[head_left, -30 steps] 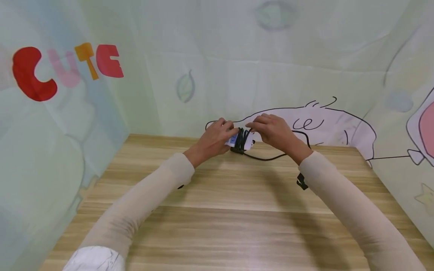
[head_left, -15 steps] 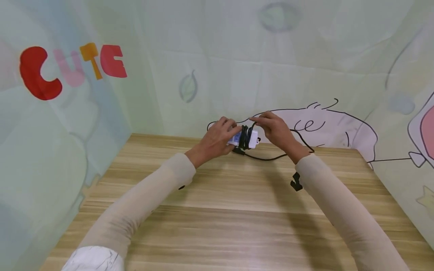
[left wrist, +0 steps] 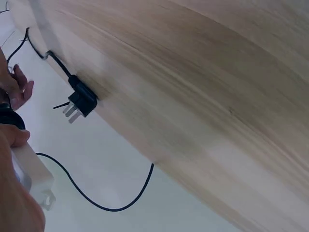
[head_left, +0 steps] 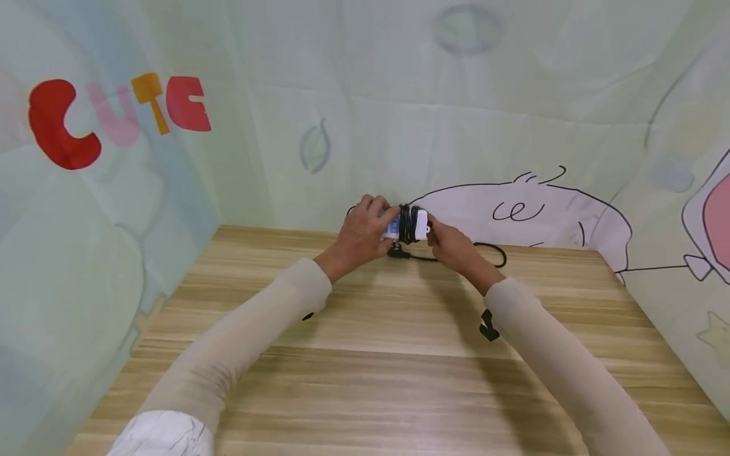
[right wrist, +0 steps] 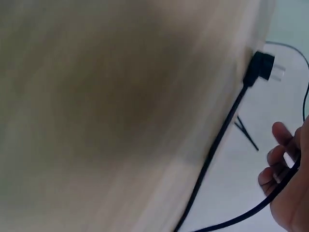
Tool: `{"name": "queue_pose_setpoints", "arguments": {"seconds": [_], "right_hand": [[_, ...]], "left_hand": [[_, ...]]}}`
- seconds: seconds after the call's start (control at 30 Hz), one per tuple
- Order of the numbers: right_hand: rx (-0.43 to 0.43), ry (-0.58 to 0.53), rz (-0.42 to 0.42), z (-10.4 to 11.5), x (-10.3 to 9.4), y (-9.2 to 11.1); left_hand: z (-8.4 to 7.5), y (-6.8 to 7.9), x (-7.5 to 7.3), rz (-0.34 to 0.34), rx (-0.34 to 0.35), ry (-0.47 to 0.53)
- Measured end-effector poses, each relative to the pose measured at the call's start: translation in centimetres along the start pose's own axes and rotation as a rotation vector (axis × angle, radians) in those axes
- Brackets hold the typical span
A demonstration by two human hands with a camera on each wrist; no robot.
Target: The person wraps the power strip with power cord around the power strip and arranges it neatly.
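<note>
A white power strip with blue sockets is held up near the back of the table. Black power cord is wound in several turns round its middle. My left hand grips the strip's left end. At the other end is my right hand, its fingers curled round the loose cord in the right wrist view. The black plug lies on the table below the strip, its metal prongs showing in the left wrist view. Part of the strip is hidden by my left hand.
The wood-grain table ends at a printed cloth backdrop just behind the hands. A loop of cord lies on the table to the right of the plug. A small black piece shows beneath my right sleeve.
My right hand has come down from above the strip to its right end, with the cord. The loose loop at right has become smaller. My left hand keeps its grip.
</note>
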State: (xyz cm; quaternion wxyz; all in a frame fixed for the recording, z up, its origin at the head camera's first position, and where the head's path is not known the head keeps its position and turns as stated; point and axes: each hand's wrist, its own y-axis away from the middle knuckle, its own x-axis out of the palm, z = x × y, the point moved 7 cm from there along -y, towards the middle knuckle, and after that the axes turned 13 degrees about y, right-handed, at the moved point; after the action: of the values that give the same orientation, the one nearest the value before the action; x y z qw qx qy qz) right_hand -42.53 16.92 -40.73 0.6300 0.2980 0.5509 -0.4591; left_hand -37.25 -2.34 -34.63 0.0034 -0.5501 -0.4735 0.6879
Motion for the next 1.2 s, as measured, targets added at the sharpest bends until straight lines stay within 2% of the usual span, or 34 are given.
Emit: {"name": "queue_pose_setpoints", "arguments": {"seconds": [0.1, 0.23, 0.3, 0.47, 0.53, 0.67, 0.73, 0.87, 0.97, 1.03, 1.1, 1.2], "right_hand": [[-0.031, -0.026, 0.007, -2.4, 3.2, -0.9], [-0.050, 0.021, 0.004, -4.4, 6.5, -1.7], [-0.043, 0.050, 0.035, -3.2, 6.0, -0.8], [-0.056, 0.098, 0.047, -2.2, 7.0, -0.9], [-0.076, 0.105, 0.034, -2.4, 8.1, -1.7], [-0.130, 0.096, -0.019, -2.6, 8.8, -2.2], [-0.153, 0.095, -0.055, -2.6, 8.7, -2.2], [-0.227, 0.102, -0.066, -0.2, 6.4, 0.0], [-0.245, 0.132, -0.008, 1.6, 5.1, 1.9], [-0.238, 0.134, 0.060, 2.3, 5.0, 2.6], [-0.206, 0.151, 0.143, 3.7, 4.1, 3.9], [-0.190, 0.179, 0.201, 5.4, 2.9, 5.3]], "left_hand": [[0.3, 0.2, 0.3, 0.003, -0.011, 0.005], [0.8, 0.2, 0.2, -0.019, -0.041, 0.027], [0.9, 0.1, 0.3, -0.021, -0.052, 0.048], [0.7, 0.0, 0.9, 0.016, -0.047, 0.081], [0.7, 0.0, 1.1, 0.015, -0.045, 0.081], [0.6, -0.1, 1.2, -0.005, -0.041, 0.083], [0.6, -0.1, 1.3, -0.008, -0.045, 0.081], [0.9, 0.1, 1.3, 0.020, -0.061, 0.062], [1.1, 0.2, 1.3, 0.042, -0.074, 0.037], [1.3, 0.3, 1.2, 0.052, -0.082, 0.016], [1.4, 0.4, 1.1, 0.071, -0.088, -0.005], [1.4, 0.6, 1.4, 0.110, -0.070, -0.038]]}}
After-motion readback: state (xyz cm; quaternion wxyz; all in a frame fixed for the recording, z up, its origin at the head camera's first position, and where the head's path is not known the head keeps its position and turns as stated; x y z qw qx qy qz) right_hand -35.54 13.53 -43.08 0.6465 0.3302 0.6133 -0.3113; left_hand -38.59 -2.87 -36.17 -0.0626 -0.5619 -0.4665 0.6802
